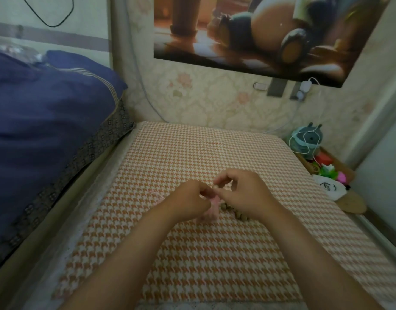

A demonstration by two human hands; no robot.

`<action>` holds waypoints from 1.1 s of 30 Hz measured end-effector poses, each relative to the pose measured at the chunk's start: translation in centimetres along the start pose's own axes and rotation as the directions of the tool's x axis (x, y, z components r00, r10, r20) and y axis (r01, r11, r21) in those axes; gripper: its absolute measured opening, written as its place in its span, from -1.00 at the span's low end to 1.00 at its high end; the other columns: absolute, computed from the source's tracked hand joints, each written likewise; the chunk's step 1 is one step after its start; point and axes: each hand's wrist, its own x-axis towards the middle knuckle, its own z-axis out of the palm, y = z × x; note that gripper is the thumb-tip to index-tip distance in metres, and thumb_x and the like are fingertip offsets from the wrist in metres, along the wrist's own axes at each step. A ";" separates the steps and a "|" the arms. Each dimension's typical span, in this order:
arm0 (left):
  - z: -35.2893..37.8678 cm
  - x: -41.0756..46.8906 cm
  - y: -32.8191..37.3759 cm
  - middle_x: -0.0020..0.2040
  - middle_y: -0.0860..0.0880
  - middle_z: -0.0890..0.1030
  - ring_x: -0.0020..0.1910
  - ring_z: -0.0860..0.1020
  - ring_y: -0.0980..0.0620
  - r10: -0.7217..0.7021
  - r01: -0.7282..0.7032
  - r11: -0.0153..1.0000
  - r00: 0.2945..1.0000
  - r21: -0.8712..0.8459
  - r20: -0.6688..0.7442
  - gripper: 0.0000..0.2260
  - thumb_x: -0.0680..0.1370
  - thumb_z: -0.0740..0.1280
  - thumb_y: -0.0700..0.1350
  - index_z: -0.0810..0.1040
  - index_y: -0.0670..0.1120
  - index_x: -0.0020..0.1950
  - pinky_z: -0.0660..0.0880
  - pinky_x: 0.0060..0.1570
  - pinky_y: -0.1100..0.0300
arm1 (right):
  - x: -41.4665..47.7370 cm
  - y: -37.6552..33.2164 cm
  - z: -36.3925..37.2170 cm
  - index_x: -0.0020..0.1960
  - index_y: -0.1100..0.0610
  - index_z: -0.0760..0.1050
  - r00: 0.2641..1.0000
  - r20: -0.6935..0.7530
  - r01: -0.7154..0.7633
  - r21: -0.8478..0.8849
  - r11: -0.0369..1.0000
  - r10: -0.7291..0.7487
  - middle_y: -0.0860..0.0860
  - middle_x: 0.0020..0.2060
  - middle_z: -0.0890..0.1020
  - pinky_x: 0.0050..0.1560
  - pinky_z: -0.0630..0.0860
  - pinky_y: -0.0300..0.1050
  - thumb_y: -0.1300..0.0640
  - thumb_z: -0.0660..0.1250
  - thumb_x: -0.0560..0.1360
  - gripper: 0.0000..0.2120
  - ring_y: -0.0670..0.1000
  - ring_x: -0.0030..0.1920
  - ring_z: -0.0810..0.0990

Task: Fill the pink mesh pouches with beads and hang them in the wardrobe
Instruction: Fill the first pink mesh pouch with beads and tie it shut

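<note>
- we are working over the near half of the houndstooth cloth, with both forearms reaching in from its front edge.
- our left hand is pinching the pink mesh pouch near its mouth, fingers curled; the pouch is hanging onto the cloth between both hands.
- our right hand is pinching what looks like one bead above that mouth, though blur is making this uncertain.
- the loose beads are lying just right of the pouch.
- we are judging that holding the mouth wide and low is helping each drop.
- open cloth is lying beyond; the blue quilt is bordering the left, and the toy basket is sitting past the right edge, where strays could roll.
</note>
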 end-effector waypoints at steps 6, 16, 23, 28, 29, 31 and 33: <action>0.3 -0.4 0.5 -0.07 0.00 0.68 -0.14 0.63 0.08 0.033 -0.034 0.999 0.998 0.010 0.048 -0.78 0.46 0.33 -0.20 0.65 -0.06 0.07 0.57 -0.14 0.14 | -1.9 0.1 0.7 0.02 -0.14 0.63 0.995 0.059 0.085 -0.189 0.978 -0.075 -0.24 -0.09 0.60 -0.15 0.40 -0.30 -0.14 0.39 0.49 -0.85 -0.25 -0.11 0.52; -0.1 0.6 0.0 -0.04 0.06 0.69 -0.06 0.63 0.12 -0.009 0.008 1.000 0.999 0.025 0.045 -0.76 0.50 0.30 -0.16 0.68 0.05 0.08 0.59 0.02 0.10 | -0.2 1.3 0.8 0.09 -0.19 0.65 0.979 0.201 0.075 -0.207 0.975 -0.033 -0.19 -0.03 0.54 0.01 0.55 -0.03 -0.10 0.33 0.55 -0.83 -0.15 -0.01 0.52; 0.2 1.6 0.0 -0.02 0.09 0.70 -0.11 0.62 0.17 -0.027 0.030 0.997 0.999 0.069 -0.046 -0.82 0.52 0.35 -0.09 0.71 0.06 0.04 0.59 -0.07 0.19 | 1.3 4.0 0.1 0.08 -0.13 0.62 0.994 0.059 -0.088 0.019 0.996 0.086 -0.22 0.02 0.62 0.00 0.52 -0.17 0.10 0.31 0.56 -0.81 -0.26 -0.14 0.52; 0.4 2.1 -0.2 -0.05 0.11 0.69 -0.13 0.63 0.15 -0.036 0.037 0.998 0.999 0.047 -0.033 -0.85 0.51 0.36 -0.08 0.69 0.11 -0.01 0.62 -0.04 0.13 | 2.3 7.9 -0.2 0.19 -0.09 0.59 0.971 -0.003 -0.234 -0.177 0.956 0.237 -0.11 0.16 0.61 0.03 0.51 -0.09 0.12 0.27 0.60 -0.76 -0.05 0.11 0.57; 0.4 2.2 -0.2 -0.06 0.12 0.68 -0.13 0.63 0.15 -0.033 0.034 0.999 0.999 0.041 -0.026 -0.85 0.51 0.36 -0.09 0.69 0.12 -0.02 0.62 -0.05 0.13 | 2.5 8.5 0.1 0.22 -0.10 0.58 0.966 0.006 -0.251 -0.198 0.948 0.257 -0.10 0.19 0.60 0.00 0.49 -0.10 0.13 0.25 0.61 -0.74 -0.04 0.13 0.57; 0.3 2.5 -0.3 -0.05 0.14 0.67 -0.13 0.62 0.15 -0.025 0.026 0.999 1.000 0.033 -0.016 -0.84 0.51 0.35 -0.11 0.68 0.12 -0.03 0.61 -0.07 0.15 | 3.2 9.6 1.0 0.28 -0.11 0.55 0.960 0.014 -0.272 -0.207 0.940 0.281 -0.08 0.26 0.58 -0.02 0.49 -0.09 0.14 0.21 0.63 -0.70 -0.01 0.16 0.58; 0.4 2.7 -0.4 -0.02 0.15 0.66 -0.11 0.58 0.22 -0.016 0.016 0.999 1.000 0.032 -0.010 -0.83 0.52 0.35 -0.13 0.69 0.08 0.00 0.56 -0.08 0.24 | 3.9 10.8 2.0 0.36 -0.10 0.51 0.957 0.036 -0.273 -0.218 0.937 0.287 -0.03 0.34 0.55 0.11 0.54 -0.02 0.16 0.18 0.65 -0.65 0.05 0.23 0.56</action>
